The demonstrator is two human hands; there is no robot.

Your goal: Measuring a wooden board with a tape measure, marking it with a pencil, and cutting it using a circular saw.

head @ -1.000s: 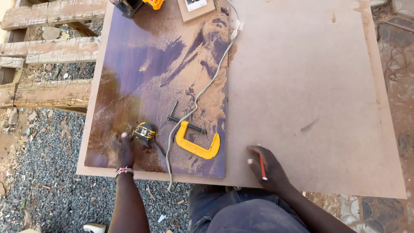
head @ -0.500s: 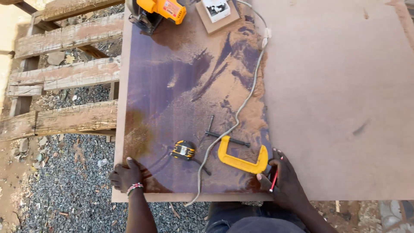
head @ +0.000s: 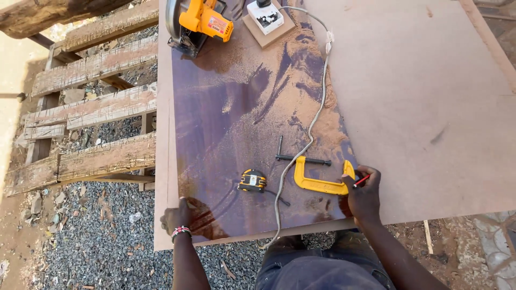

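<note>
Pencil [head: 361, 181] — red, short, sticking out between the fingers of the right hand [head: 364, 194], which is closed around it and rests on the near part of the dark board [head: 236, 107], right where that board meets the pale brown sheet [head: 430, 96]. Touching the same hand on its left lies a yellow C-clamp [head: 319, 181] with its black screw bar across the top. A grey cable [head: 314, 118] runs down the sawdust-strewn board past the clamp and off the near edge. Just left of the cable sits a black-and-yellow tape measure [head: 252, 180]. The left hand [head: 180, 215] — a beaded band at its wrist — lies flat with fingers curled on the near left corner of the board, holding nothing else. At the far end stand a yellow circular saw [head: 200, 22] and a small switch box on a wooden block [head: 267, 18]. Weathered timber beams [head: 91, 113] over grey gravel [head: 102, 241] lie beyond the board's left edge
</note>
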